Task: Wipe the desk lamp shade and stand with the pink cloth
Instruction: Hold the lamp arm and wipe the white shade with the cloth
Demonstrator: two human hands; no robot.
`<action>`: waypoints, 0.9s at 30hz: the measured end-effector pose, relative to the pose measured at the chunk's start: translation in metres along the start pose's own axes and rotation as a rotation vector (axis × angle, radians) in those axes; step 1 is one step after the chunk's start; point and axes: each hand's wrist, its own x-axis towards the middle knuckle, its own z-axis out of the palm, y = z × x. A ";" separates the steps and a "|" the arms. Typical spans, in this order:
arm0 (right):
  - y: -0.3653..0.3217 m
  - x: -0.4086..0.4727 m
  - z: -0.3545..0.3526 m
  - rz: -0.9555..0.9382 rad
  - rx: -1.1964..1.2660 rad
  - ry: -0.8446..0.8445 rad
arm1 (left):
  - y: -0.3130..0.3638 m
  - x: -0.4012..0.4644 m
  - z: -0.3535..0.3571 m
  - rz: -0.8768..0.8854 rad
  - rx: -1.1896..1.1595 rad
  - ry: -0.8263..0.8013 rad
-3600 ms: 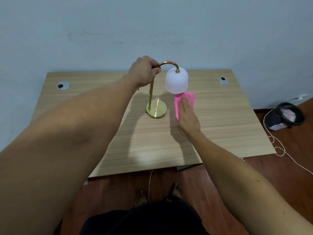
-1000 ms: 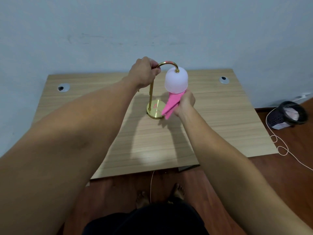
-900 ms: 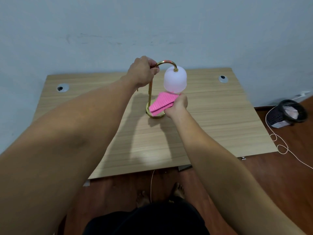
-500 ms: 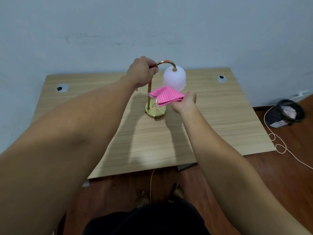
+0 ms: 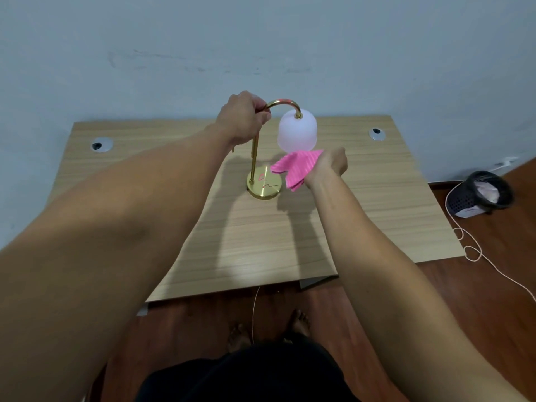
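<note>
A small desk lamp stands at the middle back of the wooden desk (image 5: 261,245). It has a white frosted shade (image 5: 297,133), a curved gold stand (image 5: 254,158) and a round gold base (image 5: 264,185) with red marks on it. My left hand (image 5: 243,117) grips the top of the stand, where the arch begins. My right hand (image 5: 329,166) holds the pink cloth (image 5: 295,168) just under and in front of the shade, above the base. The cloth hangs folded from my fingers, close to the shade's lower rim.
Two round cable grommets sit in the desk's back corners, one at the left (image 5: 101,145) and one at the right (image 5: 376,133). A black waste basket (image 5: 478,195) stands on the floor at the right, with a white cord (image 5: 475,253) trailing past it. The wall rises right behind the desk.
My right hand picked the cloth up off the desk, lifted it under the shade and shifted a little to the right. The left hand kept its hold on the stand.
</note>
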 end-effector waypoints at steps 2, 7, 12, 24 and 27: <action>-0.002 0.003 -0.002 -0.060 -0.030 0.055 | -0.001 0.001 0.000 -0.004 -0.004 0.003; -0.009 0.009 -0.005 -0.263 0.005 0.113 | -0.001 0.001 0.002 -0.006 -0.012 0.004; 0.019 -0.003 -0.004 -0.577 -0.082 0.047 | -0.001 0.003 0.002 -0.008 -0.016 0.004; 0.104 -0.027 -0.003 -0.376 -0.349 -0.189 | -0.004 0.004 0.002 0.009 -0.019 -0.007; 0.081 -0.006 -0.008 0.034 -0.065 -0.122 | -0.005 0.004 0.002 0.000 -0.028 -0.009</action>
